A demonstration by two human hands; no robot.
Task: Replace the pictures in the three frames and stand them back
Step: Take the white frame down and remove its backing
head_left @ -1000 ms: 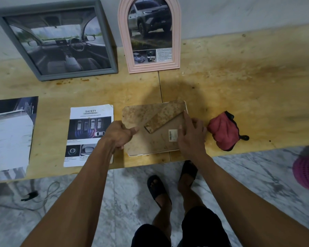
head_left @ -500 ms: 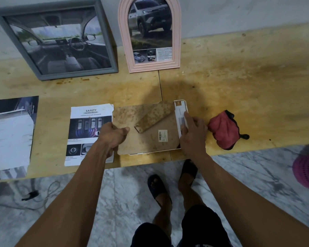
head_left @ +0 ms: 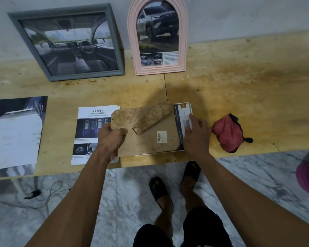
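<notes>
The backing board (head_left: 146, 139) has slid further left, pinched by the left hand (head_left: 111, 138); the right hand (head_left: 196, 134) presses the picture (head_left: 185, 120) flat.

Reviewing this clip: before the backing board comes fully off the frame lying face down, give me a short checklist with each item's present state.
1. Left hand grips the backing board at its left edge: ok.
2. Right hand holds down the white frame at the exposed right strip, fingers straight: ok.
3. Board slid partly left, uncovering the picture inside: ok.
4. Board's fold-out stand clear of both hands: ok.
5. Replacement sheet ready: the SAFETY sheet lies beside the frame, partly under the board: ok.
6. Board free of any clips or tabs: cannot tell.
</notes>
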